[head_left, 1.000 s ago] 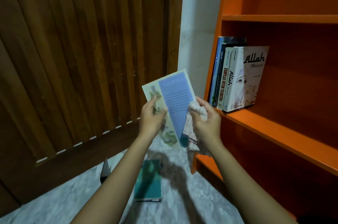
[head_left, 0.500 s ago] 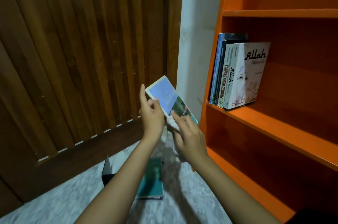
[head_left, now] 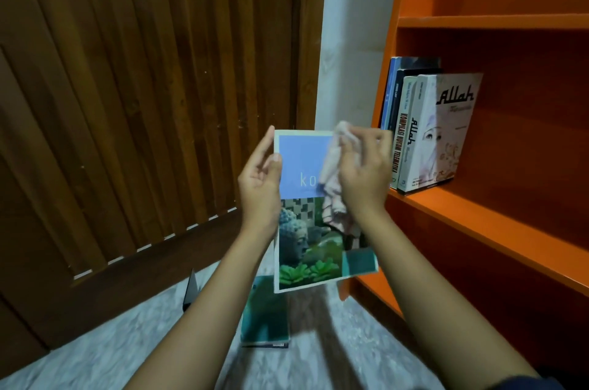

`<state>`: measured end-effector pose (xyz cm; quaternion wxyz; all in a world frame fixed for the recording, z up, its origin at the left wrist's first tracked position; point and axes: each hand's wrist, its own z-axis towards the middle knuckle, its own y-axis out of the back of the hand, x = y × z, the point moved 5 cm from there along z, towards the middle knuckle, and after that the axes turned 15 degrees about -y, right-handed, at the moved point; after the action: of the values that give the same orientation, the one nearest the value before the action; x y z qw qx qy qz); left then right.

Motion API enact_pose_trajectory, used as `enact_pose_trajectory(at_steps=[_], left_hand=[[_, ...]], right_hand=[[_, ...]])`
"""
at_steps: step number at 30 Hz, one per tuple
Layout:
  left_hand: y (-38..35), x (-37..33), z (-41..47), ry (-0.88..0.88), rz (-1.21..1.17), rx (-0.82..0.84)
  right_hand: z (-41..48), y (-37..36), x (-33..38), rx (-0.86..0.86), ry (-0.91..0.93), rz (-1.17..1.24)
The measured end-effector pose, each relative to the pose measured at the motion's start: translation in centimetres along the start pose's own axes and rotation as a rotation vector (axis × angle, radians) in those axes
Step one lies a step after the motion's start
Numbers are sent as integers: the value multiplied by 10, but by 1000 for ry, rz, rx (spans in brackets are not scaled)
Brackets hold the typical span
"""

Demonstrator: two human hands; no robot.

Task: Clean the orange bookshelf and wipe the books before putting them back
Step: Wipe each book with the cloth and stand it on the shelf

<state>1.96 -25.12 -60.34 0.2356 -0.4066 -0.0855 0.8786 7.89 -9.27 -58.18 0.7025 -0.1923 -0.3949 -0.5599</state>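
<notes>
My left hand (head_left: 259,188) grips the left edge of a thin book (head_left: 306,249), whose front cover faces me with a blue top panel and a stone statue picture below. Against the upper right of that cover, my right hand (head_left: 363,172) holds a crumpled pale pink cloth (head_left: 333,195). To the right stands the orange bookshelf (head_left: 484,220). Several books (head_left: 424,131) stand upright at the left end of its middle shelf.
A teal book (head_left: 264,319) lies on the white marbled floor (head_left: 95,354) below my hands, with a dark object (head_left: 191,290) to its left. A brown slatted wooden door (head_left: 143,102) fills the left side. A white wall strip (head_left: 353,39) separates door and shelf.
The book was turned over from its back cover to its front cover, now upright and facing me. My right hand brought the cloth up onto the cover's upper right.
</notes>
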Motion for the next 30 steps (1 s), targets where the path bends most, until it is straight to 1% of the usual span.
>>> enact_pose_trajectory(at_steps=[2,3,4,5,6,7,8,10,11,12,13,16,17,18,19,20,22,24,25,26,27,29,30], left_hand=[[7,0,3,26,-34,-14],[7,0,3,23,-39,-13],[5,-1,3,14,-38,-6],[2,0,2,7,-38,-2],[-1,1,1,8,-45,-6],[-3,4,1,18,-57,-19],[-4,6,1,37,-68,-38],[-2,11,1,87,-99,-93],[0,12,2,105,-119,-120],[3,13,4,116,-142,-142],[6,14,5,126,-165,-160],[11,14,7,138,-172,-175],[11,15,6,136,-147,-162],[10,16,5,135,-132,-152],[8,18,4,135,-131,-155],[6,20,3,136,-140,-167],[3,23,4,142,-151,-220],[4,26,5,154,-160,-275],[7,26,6,154,-168,-297],[11,26,7,154,-182,-313],[14,26,7,153,-196,-326],[18,24,6,140,-204,-352],[20,22,6,132,-194,-368]], right_hand=[[16,9,-33,-62,-287,18],[19,11,-44,-76,-377,45],[17,10,-48,-87,-422,88],[12,8,-45,-90,-427,135],[3,2,-36,-61,-387,179],[-10,-4,-25,1,-297,213],[-26,-12,-12,88,-171,227],[-58,-23,1,274,68,181],[-65,-24,-1,316,123,154],[-62,-23,-8,307,105,148],[-54,-19,-20,260,12,162],[-22,-5,-65,83,-392,182],[-18,-3,-75,39,-461,167],[-18,-3,-77,22,-485,172],[-22,-5,-73,39,-475,208],[-31,-9,-63,93,-434,261],[-59,-21,-39,279,-276,325],[-86,-28,-29,439,-97,297],[-91,-28,-33,458,-66,280],[-89,-26,-42,432,-106,270],[-82,-21,-55,366,-198,252],[-68,-6,-77,187,-402,182],[-65,0,-84,117,-463,137]])
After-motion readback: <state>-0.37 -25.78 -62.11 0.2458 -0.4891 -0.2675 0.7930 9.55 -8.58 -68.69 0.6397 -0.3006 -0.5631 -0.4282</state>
